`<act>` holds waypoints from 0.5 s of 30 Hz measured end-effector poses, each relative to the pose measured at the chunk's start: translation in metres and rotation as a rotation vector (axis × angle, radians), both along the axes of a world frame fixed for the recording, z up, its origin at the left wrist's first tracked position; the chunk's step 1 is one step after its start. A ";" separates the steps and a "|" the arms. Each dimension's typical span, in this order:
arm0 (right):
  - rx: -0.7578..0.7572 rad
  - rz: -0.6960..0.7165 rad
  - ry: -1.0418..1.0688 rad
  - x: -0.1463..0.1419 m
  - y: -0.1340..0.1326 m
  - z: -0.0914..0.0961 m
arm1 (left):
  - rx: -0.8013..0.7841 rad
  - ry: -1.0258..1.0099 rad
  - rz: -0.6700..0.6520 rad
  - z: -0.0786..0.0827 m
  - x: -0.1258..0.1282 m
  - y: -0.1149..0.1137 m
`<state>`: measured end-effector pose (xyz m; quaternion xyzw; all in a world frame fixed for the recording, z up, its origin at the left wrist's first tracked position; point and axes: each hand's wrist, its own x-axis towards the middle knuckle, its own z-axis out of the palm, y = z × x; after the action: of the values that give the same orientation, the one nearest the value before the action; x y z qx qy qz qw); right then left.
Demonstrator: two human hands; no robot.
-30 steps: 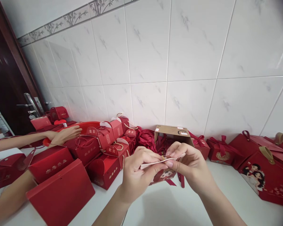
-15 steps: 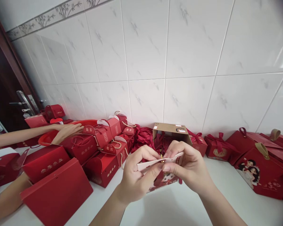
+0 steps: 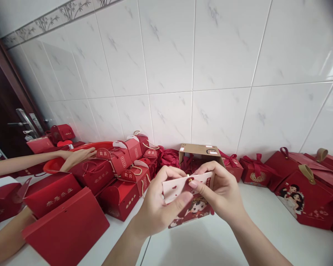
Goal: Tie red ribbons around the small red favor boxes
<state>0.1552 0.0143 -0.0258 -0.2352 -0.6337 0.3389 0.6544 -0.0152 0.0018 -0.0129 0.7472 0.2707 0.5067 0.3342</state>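
A small red and white gift box [image 3: 183, 218] printed with a cartoon figure is held upright above the table by both hands. My left hand [image 3: 161, 207] grips its left side, fingers behind and thumb across the front. My right hand [image 3: 224, 192] holds the upper right, its thumb pressed beside a small gold-coloured fastener [image 3: 190, 180] at the top edge. The fingers behind the panel are partly hidden. Just behind the hands lies an open cardboard box [image 3: 199, 149] with dark red ribbon inside.
Several red gift boxes [image 3: 119, 199] crowd the left, beside a heap of red ribbon [image 3: 168, 157]. Larger red boxes [image 3: 308, 199] stand at the right. Another person's hand [image 3: 79, 157] reaches over a red basin [image 3: 52, 165] at far left. A tiled wall [image 3: 172, 74] rises behind.
The gift box has tilted so its printed front faces me more. My left thumb has come away from the fastener and moved down; my right thumb has risen with the top edge.
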 end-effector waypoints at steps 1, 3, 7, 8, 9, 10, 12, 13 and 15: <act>-0.022 -0.027 0.026 -0.001 0.000 0.000 | -0.035 0.048 0.047 0.001 0.000 0.000; -0.059 -0.064 0.079 -0.002 0.001 0.000 | -0.082 0.170 0.189 0.002 0.001 0.000; -0.099 -0.101 0.147 0.001 0.003 0.002 | -0.022 0.342 0.453 0.003 0.002 0.001; -0.091 -0.120 0.149 0.002 0.003 0.003 | 0.002 0.355 0.486 0.004 0.001 0.002; -0.078 -0.140 0.145 0.003 0.003 0.003 | 0.018 0.372 0.510 0.005 -0.001 0.002; -0.062 -0.165 0.136 0.005 0.004 0.003 | 0.021 0.399 0.519 0.007 -0.005 0.003; -0.034 -0.211 0.111 0.008 0.004 0.003 | -0.001 0.475 0.479 0.012 -0.014 0.003; -0.026 -0.228 0.097 0.010 0.004 0.003 | -0.014 0.502 0.451 0.015 -0.019 0.002; -0.005 -0.239 0.056 0.012 0.005 0.002 | -0.007 0.474 0.420 0.021 -0.029 -0.001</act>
<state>0.1674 0.0192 -0.0239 -0.3011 -0.5816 0.2665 0.7071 -0.0443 0.0009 0.0082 0.7711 0.4913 0.3753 0.1522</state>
